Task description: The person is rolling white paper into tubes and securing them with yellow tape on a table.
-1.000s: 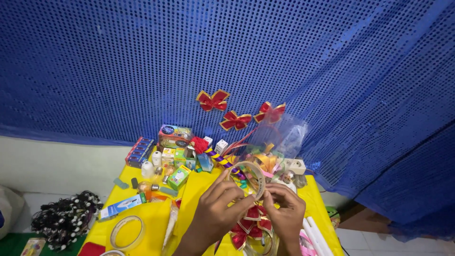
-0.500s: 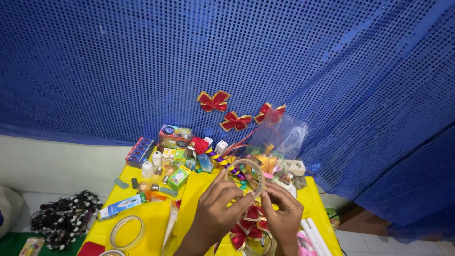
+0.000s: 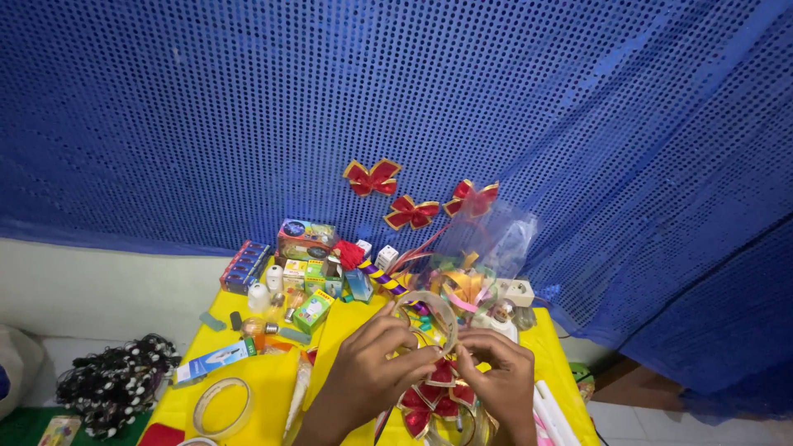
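My left hand (image 3: 369,370) and my right hand (image 3: 496,376) meet over a yellow table (image 3: 264,388). Between them they pinch a loop of gold ribbon (image 3: 431,307) that arches up just above the fingers. Under the hands lies a red bow with gold edging (image 3: 429,400). Three similar red and gold bows (image 3: 371,177) are pinned on the blue sequin curtain (image 3: 248,107) behind the table.
Small boxes (image 3: 304,241), bottles and a clear bag of ribbons (image 3: 487,244) crowd the back of the table. A tape roll (image 3: 221,406) lies front left. A heap of black beads (image 3: 116,381) sits on the floor at left. White tubes (image 3: 552,413) lie front right.
Both hands stay together on the ribbon; the fingers have shifted slightly and the gold loop has been drawn a little tighter. The view has barely moved.
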